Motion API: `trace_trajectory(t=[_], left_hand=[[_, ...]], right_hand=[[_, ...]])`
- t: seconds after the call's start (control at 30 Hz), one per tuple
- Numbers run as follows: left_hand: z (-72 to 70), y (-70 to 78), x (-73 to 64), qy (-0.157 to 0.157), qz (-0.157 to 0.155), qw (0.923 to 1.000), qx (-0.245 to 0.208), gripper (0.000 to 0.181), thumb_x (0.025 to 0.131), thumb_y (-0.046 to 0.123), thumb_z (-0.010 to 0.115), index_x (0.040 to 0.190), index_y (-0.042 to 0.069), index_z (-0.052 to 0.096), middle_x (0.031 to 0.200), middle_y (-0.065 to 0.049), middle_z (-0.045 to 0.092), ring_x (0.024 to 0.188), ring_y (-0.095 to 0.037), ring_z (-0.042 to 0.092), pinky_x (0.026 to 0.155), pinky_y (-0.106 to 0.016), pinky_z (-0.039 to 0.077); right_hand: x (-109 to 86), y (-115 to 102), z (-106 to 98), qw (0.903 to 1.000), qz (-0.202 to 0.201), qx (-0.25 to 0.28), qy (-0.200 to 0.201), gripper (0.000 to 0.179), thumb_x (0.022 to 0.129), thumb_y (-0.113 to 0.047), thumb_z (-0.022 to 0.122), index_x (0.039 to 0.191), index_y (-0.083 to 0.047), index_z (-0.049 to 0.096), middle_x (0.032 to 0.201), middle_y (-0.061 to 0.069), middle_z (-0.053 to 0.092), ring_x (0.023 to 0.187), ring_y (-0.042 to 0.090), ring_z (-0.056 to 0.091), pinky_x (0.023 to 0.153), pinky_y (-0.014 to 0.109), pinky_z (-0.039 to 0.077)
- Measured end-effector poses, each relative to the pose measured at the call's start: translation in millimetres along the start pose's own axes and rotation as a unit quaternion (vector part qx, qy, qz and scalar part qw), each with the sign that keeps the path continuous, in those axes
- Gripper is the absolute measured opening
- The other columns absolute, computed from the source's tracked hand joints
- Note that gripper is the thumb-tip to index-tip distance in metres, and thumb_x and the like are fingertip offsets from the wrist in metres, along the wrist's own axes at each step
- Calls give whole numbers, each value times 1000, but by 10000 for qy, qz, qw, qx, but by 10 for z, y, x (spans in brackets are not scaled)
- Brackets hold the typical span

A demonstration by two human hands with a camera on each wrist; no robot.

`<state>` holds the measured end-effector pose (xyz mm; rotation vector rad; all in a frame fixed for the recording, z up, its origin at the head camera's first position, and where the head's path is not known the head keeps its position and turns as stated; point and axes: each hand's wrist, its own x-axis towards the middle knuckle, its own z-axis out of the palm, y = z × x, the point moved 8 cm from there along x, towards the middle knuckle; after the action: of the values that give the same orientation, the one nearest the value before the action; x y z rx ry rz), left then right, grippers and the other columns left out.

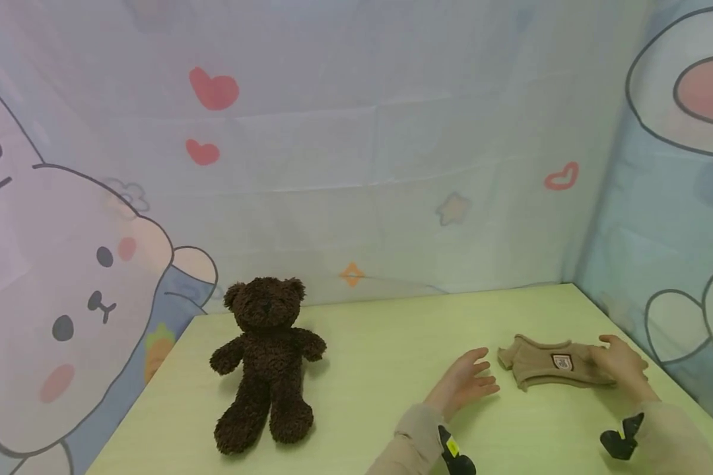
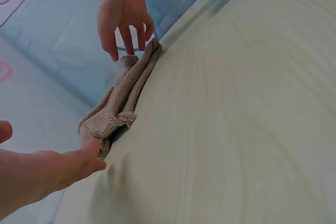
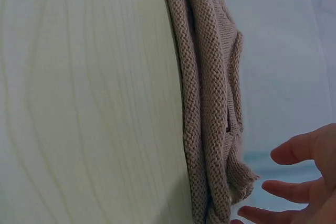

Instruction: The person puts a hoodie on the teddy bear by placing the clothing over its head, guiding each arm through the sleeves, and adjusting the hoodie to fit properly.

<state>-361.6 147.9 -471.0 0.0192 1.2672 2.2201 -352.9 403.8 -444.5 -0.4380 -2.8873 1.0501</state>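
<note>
A small beige knitted sweater with a dark-edged patch lies flat on the table, its neck and sleeve end turned left. My left hand hovers just left of it, fingers extended and holding nothing. Over the sweater's right end is my right hand, covering part of it. The right wrist view shows the fingers of that hand spread beside the knit, not wrapped round it. Seen from the left wrist, the sweater lies between both hands, with the right hand above its far end.
A dark brown teddy bear lies on its back, arms and legs spread, at the left of the pale yellow-green table. Behind and beside the table hang printed cloth walls with rabbits and hearts. The right-hand cloth stands close to the right hand.
</note>
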Motion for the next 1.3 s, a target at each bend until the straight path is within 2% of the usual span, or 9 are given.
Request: trace_trajectory(t=[0.2,0.43,0.47,0.53,0.73,0.97,1.07,1.2,1.3], left_hand=[[80,-27,-11,-218,-155,9996,22,69,90,25,51,141,-2,13,143,-34,5,128,-54,11,102,-55,27],[45,-17,20,-122,-147,9998,37,68,91,24,49,141,-2,11,142,-36,2,127,-55,9,100,-58,26],[37,-21,27,-107,-147,9998,87,68,91,24,48,141,-2,11,142,-36,2,126,-53,20,101,-57,26],[29,-25,35,-116,-140,9996,195,66,91,23,47,142,0,11,141,-37,2,113,-41,39,101,-55,26],[15,-36,62,-184,-85,9991,362,63,91,22,45,142,2,14,140,-37,9,111,-34,43,101,-56,27],[16,-34,71,-108,-99,9999,82,62,92,19,43,141,0,10,136,-42,14,126,-51,24,101,-55,29],[21,-30,70,-71,-101,9999,-85,60,94,17,40,142,-1,10,134,-44,12,125,-50,27,101,-51,31],[29,6,68,-87,40,9997,206,48,94,15,38,139,7,24,134,-42,15,118,-48,39,98,-50,35],[27,7,61,-100,14,9991,405,43,93,16,39,135,11,34,135,-39,16,113,-44,47,96,-49,38]], right_hand=[[21,-60,25,9985,-356,-273,-325,65,89,-29,32,125,24,21,124,45,26,109,58,31,90,59,32],[25,-117,101,9976,-307,156,-598,68,88,-25,38,126,26,14,107,44,40,69,23,58,64,33,47],[22,-125,124,9972,-320,224,-645,69,88,-25,39,126,27,14,107,44,41,67,22,58,60,31,47],[5,-154,161,9965,-382,233,-708,70,88,-25,40,125,27,14,109,45,39,72,28,58,60,32,46],[-32,-221,254,9950,-539,78,-837,68,90,-27,40,123,28,17,122,47,29,105,55,38,74,43,47],[-15,-231,286,9949,-428,247,-880,74,84,-22,51,124,28,15,122,45,31,75,33,53,58,28,45],[-19,-266,299,9931,-468,402,-994,78,82,-21,55,126,26,10,126,43,27,85,42,52,66,33,47],[-24,-341,289,9909,-674,535,-1039,84,81,-20,58,129,24,5,127,47,17,113,57,27,89,53,37],[-42,-357,307,9871,-689,822,-1192,83,83,-18,57,131,21,2,126,47,12,106,52,34,80,49,42]])
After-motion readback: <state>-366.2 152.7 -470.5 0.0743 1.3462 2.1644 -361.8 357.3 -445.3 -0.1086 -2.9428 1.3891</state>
